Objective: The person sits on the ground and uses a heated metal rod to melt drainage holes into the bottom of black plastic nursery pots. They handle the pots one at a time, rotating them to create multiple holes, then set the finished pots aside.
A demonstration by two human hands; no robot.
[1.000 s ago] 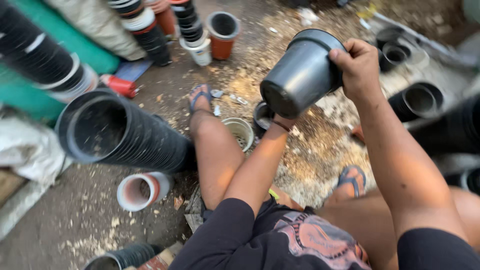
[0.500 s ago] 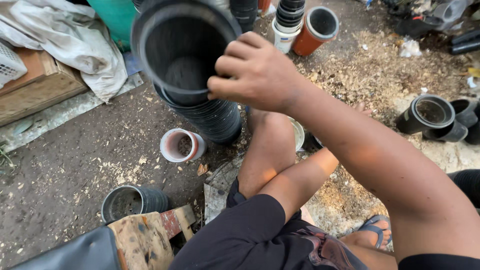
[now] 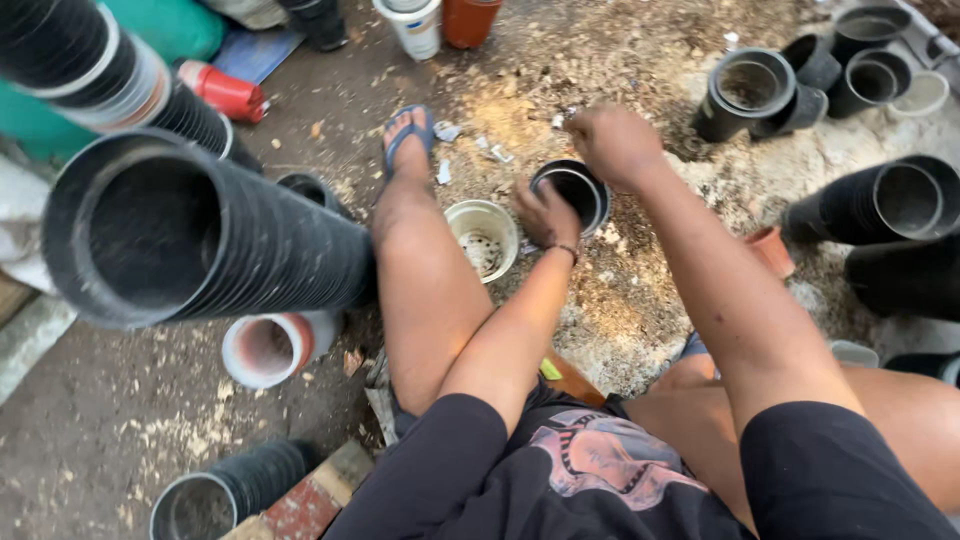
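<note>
I see both hands down at a small round black plastic pot (image 3: 572,192) standing on the dirt ground beside a pale perforated plastic pot (image 3: 482,238). The large black pot held up a second ago is gone from my right hand (image 3: 612,145), which now curls loosely over this pot's rim. My left hand (image 3: 548,215) cups its near side, fingers bent; the long stack of nested black pots (image 3: 200,240) lies to the left.

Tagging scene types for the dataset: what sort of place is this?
Probably an outdoor plant-nursery or potting yard. Bare dirt ground strewn with sawdust, long nested stacks of black plastic pots, and loose pots all around. Both hands, left hand and right hand, are at a black pot.
</note>
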